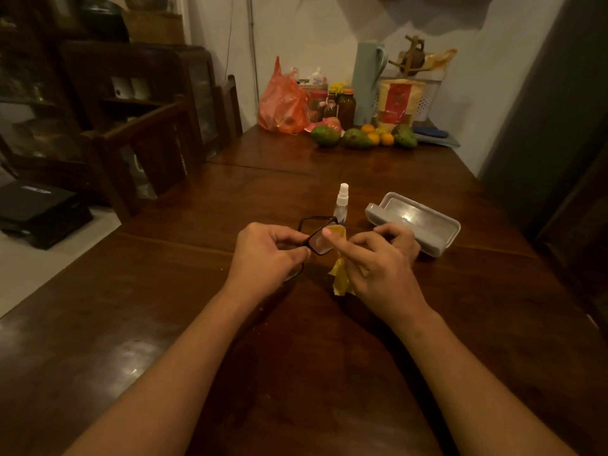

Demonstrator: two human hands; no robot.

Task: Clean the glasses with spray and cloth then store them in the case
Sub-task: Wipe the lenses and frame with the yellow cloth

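Left grip [266, 255] clamped on the glasses [317, 241], right grip [385, 258] pinching the cloth [340, 281] against them: hard rubbing could tip the spray [342, 200] at 12 o'clock.

No text can be read. A red label on the pouch [396, 102] at the far end of the counter [164, 291] carries print too blurred to make out; a pale mark on the black box [39, 205] on the floor [33, 268] is likewise illegible.

We see a glossy dark wooden table [329, 373], a soft yellow cloth [340, 278], a clear plastic spray bottle [342, 202] and a smooth grey case [427, 232].
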